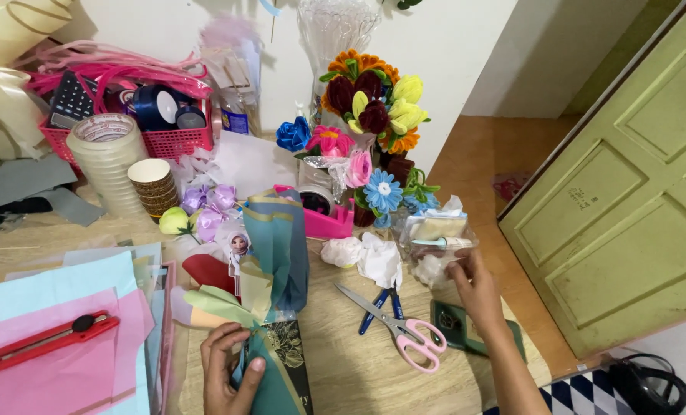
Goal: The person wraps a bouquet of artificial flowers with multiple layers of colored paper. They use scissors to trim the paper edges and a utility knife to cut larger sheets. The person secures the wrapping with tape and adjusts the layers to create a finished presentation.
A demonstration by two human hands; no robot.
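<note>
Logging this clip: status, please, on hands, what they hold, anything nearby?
Left hand gripping wrapped bouquet at its stem. Right hand reaching into clear bag. Pink-handled scissors lie on table between hands.

Red utility knife [43, 338] cut off at left edge; glass vase [335, 31] top out of frame; black bag [650, 384] partly cropped.
</note>
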